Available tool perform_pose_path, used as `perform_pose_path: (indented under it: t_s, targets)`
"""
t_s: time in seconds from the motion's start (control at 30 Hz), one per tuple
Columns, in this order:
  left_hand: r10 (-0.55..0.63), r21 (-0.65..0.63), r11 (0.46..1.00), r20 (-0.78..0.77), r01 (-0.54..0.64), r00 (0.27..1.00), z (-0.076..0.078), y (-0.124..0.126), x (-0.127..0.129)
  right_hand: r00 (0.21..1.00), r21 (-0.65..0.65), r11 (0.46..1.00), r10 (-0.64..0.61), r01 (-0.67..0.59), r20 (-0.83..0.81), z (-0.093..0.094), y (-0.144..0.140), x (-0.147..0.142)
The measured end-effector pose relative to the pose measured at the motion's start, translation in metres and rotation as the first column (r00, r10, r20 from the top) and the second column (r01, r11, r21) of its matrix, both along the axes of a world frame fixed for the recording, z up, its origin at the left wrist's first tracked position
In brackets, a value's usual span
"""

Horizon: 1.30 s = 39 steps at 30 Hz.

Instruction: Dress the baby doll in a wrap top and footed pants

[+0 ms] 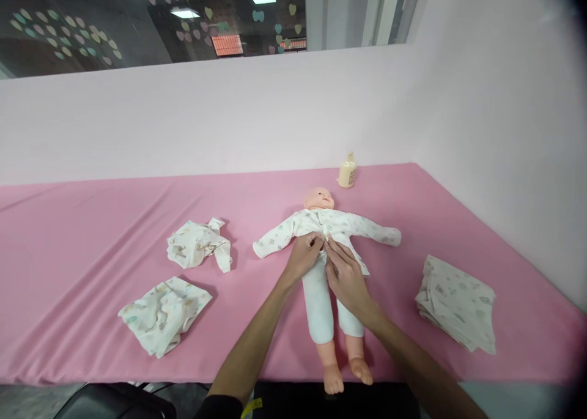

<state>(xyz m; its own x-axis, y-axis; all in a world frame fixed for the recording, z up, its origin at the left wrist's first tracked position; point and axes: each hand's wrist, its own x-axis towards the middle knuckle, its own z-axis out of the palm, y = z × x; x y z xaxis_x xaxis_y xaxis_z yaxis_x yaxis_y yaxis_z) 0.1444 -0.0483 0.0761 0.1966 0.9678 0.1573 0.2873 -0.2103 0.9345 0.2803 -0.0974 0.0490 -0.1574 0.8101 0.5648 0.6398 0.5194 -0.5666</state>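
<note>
A baby doll (320, 199) lies on its back on the pink sheet, head toward the wall and bare feet toward me. It wears a white patterned baby shirt (373, 229) with both sleeves spread wide, and plain white leggings (317, 303). My left hand (303, 255) is closed in a pinch at the shirt's front, over the doll's belly. Right beside it, my right hand (346, 275) also has its fingers pressed together on the shirt front. The fingers hide the exact bit of cloth between them.
On the left lie a crumpled patterned baby garment (195, 244) and a loosely folded patterned cloth (165, 315). A folded stack of patterned cloth (456, 303) is at the right. A cream pump bottle (347, 172) stands near the wall. The pink sheet (257, 192) covers the table.
</note>
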Motion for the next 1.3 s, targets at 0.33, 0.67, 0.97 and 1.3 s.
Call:
perform_pose_path:
  t_s: [0.33, 0.67, 0.97, 1.3]
  targets:
    - [0.038, 0.094, 0.995, -0.177, -0.021, 0.984, -0.005, -0.002, 0.004, 0.998, 0.017, 0.999, -0.044, 0.044, -0.051, 0.001, 0.001, -0.001]
    - [0.055, 0.173, 0.985, -0.270, -0.007, 0.961, -0.006, -0.005, 0.007, 0.982, -0.137, 0.991, -0.018, -0.008, -0.189, -0.003, 0.001, 0.002]
    - [0.058, 0.172, 0.985, -0.359, 0.005, 0.932, 0.001, -0.016, 0.002, 0.914, -0.286, 0.952, -0.016, -0.110, -0.406, 0.002, 0.000, 0.006]
    - [0.027, 0.165, 0.982, -0.610, 0.093, 0.792, -0.011, -0.074, -0.033, 0.985, -0.063, 0.998, -0.020, 0.031, 0.174, -0.047, -0.010, 0.087]
